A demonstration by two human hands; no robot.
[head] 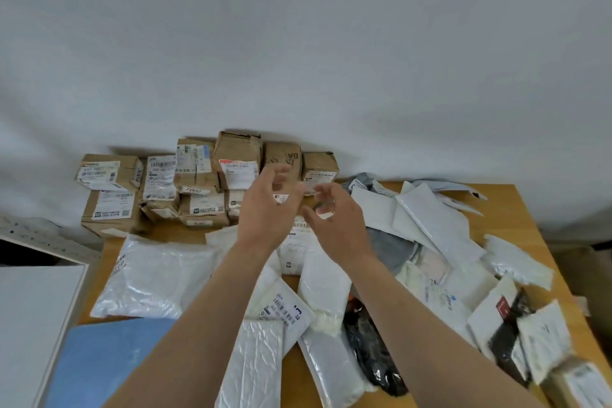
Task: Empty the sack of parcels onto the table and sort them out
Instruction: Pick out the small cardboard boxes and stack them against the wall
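Reaching toward the stacked cardboard boxes (205, 182) at the desk's (516, 205) far edge, left hand (268, 205) and right hand (334, 219) hovered open, empty; soft mailers (155, 275) lay beneath, nearer than the boxes.

Both arms reach out over the wooden table (516, 205) — the left hand (265, 209) and right hand (337, 219) hover side by side, fingers spread and curled, holding nothing. Brown cardboard boxes (198, 182) are stacked along the wall. White plastic mailers (155, 275) lie scattered nearer — a black bag (371, 348) among them.
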